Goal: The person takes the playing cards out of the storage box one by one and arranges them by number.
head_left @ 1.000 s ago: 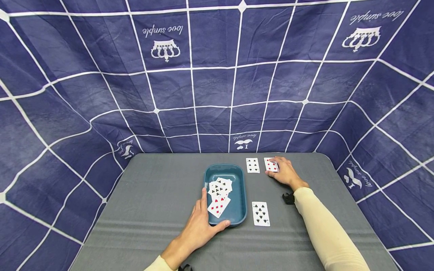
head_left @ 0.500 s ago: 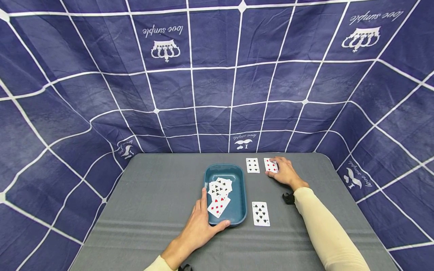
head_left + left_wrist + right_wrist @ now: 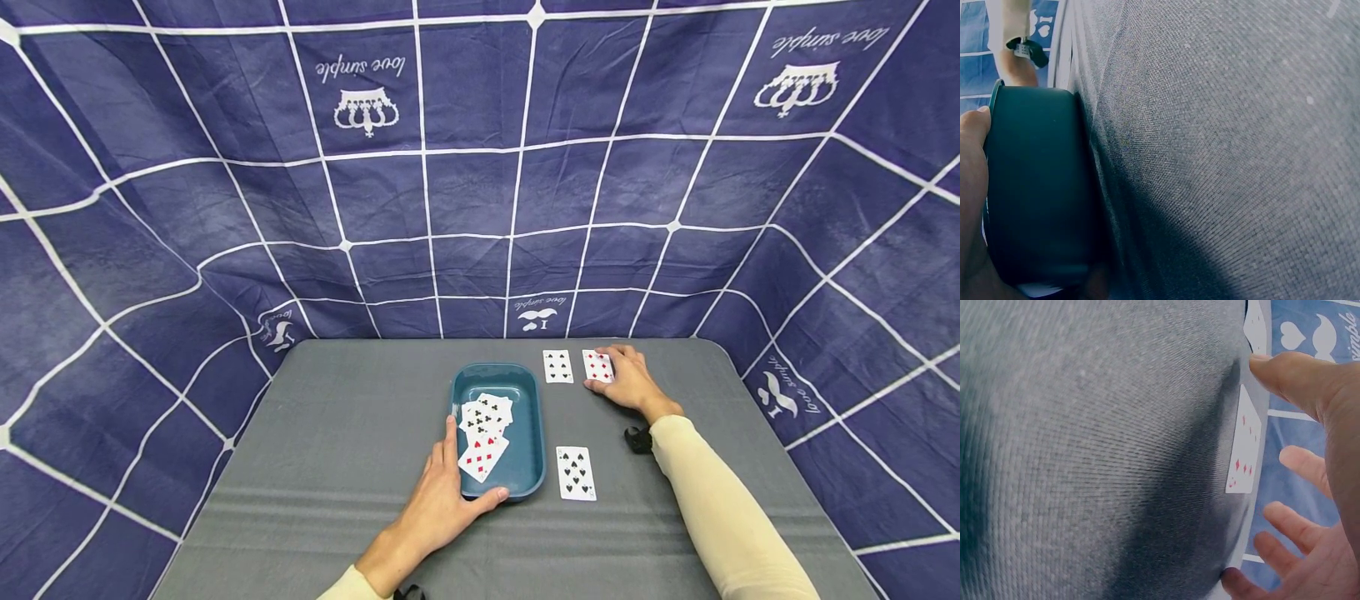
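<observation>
My left hand (image 3: pixel 435 504) rests against a teal tray (image 3: pixel 531 400), its fingers along the left wall and its thumb at the near edge. In the left wrist view, the tray (image 3: pixel 1041 181) stands on edge in the picture, with part of the hand (image 3: pixel 971 175) against its rim. Several playing cards (image 3: pixel 486 425) lie face up inside it. At the back right, my right hand (image 3: pixel 630 383) has its thumb and fingers spread about a diamonds playing card (image 3: pixel 597 367). The right wrist view shows that card (image 3: pixel 1245 444) flat on the cloth, no fingers curled round it.
A black-suited playing card (image 3: pixel 557 367) lies left of the diamonds card. Nearer, right of the tray, is a spades card (image 3: pixel 576 473). Grey cloth covers the table (image 3: pixel 345 425). Blue curtains (image 3: pixel 480 192) with white lines stand behind it and at both sides.
My right fingertips have shifted very slightly left at the diamonds card, which stays flat. The left hand and the tray look unmoved.
</observation>
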`<action>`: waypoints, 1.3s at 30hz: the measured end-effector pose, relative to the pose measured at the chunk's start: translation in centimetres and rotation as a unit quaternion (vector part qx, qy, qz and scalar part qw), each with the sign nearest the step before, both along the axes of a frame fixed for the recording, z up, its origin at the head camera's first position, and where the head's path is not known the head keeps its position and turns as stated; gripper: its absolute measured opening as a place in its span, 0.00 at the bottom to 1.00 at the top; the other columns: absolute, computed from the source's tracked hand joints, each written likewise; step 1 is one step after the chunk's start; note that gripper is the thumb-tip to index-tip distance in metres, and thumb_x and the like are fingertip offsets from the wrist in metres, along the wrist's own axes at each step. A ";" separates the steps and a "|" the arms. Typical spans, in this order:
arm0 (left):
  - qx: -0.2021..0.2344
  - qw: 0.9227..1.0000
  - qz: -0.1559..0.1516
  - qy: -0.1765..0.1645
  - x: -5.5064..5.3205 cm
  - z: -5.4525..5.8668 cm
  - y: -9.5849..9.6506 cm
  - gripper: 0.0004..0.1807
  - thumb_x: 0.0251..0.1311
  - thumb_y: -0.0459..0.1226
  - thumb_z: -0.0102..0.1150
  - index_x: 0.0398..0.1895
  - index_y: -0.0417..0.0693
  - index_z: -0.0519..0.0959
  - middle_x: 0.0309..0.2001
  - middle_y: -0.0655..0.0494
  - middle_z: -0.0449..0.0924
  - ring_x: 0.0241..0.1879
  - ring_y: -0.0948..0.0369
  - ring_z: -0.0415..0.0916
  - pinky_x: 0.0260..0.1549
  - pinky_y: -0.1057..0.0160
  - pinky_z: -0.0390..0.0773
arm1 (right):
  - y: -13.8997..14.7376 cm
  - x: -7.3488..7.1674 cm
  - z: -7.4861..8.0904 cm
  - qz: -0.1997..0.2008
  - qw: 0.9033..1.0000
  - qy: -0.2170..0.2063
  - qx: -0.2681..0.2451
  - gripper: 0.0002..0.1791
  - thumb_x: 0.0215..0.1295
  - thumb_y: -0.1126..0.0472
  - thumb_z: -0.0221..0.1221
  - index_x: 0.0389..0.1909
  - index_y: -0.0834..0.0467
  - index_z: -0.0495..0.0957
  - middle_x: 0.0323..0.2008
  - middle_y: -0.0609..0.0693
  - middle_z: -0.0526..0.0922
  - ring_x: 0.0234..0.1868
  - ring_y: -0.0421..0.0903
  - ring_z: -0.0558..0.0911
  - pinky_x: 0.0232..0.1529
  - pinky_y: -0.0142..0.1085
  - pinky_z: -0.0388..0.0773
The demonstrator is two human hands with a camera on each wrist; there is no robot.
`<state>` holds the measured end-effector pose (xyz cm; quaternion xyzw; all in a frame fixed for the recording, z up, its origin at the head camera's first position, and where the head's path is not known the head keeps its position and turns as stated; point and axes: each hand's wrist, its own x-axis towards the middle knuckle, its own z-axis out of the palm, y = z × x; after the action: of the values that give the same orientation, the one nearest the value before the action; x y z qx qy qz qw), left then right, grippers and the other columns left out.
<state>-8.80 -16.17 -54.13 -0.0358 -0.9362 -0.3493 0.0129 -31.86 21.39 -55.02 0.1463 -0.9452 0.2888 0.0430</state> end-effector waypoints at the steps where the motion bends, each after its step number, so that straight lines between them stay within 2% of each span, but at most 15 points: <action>1: 0.001 1.000 0.001 -0.002 0.0 0.0 0.0 0.83 0.57 0.73 0.82 0.98 0.40 0.42 0.75 0.34 0.75 0.75 0.39 0.77 0.74 0.35 0.80 | 0.0 0.0 0.1 0.000 1.000 0.001 0.002 0.44 0.66 0.45 0.79 0.77 0.63 0.79 0.75 0.76 0.75 0.72 0.79 0.74 0.70 0.75 0.72; 12: 0.001 1.000 -0.003 -0.002 0.0 0.1 0.0 0.83 0.58 0.73 0.82 0.98 0.40 0.41 0.75 0.32 0.74 0.74 0.37 0.77 0.74 0.34 0.80 | -1.4 1.0 2.0 -0.004 1.000 0.004 0.024 0.44 0.72 0.48 0.78 0.83 0.59 0.76 0.83 0.72 0.70 0.79 0.76 0.71 0.76 0.75 0.72; 18: 0.000 1.000 -0.004 -0.006 0.0 0.1 0.0 0.84 0.57 0.73 0.82 0.98 0.39 0.41 0.75 0.32 0.74 0.75 0.37 0.76 0.74 0.34 0.80 | -2.7 1.8 3.3 0.006 0.999 0.019 0.028 0.42 0.74 0.48 0.78 0.84 0.56 0.76 0.85 0.70 0.69 0.83 0.77 0.68 0.76 0.79 0.71; 28: 0.001 1.000 -0.003 -0.009 -0.1 0.2 0.0 0.84 0.57 0.73 0.82 0.98 0.39 0.41 0.75 0.32 0.74 0.76 0.37 0.76 0.74 0.33 0.80 | -6.1 3.6 5.7 0.024 0.998 0.046 0.044 0.42 0.73 0.48 0.78 0.84 0.54 0.76 0.85 0.69 0.70 0.83 0.77 0.70 0.74 0.78 0.74; 39: 0.004 1.000 -0.006 -0.016 -0.1 0.1 -0.1 0.84 0.58 0.74 0.81 0.98 0.39 0.40 0.76 0.31 0.73 0.76 0.36 0.76 0.74 0.33 0.80 | -10.3 5.9 7.8 0.050 0.997 0.044 0.036 0.44 0.72 0.44 0.79 0.84 0.50 0.77 0.85 0.66 0.71 0.83 0.74 0.72 0.73 0.76 0.77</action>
<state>-8.92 -16.30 -53.99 -0.0360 -0.9346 -0.3540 -0.0036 -26.01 11.09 -47.19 0.2074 -0.9436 0.2500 0.0643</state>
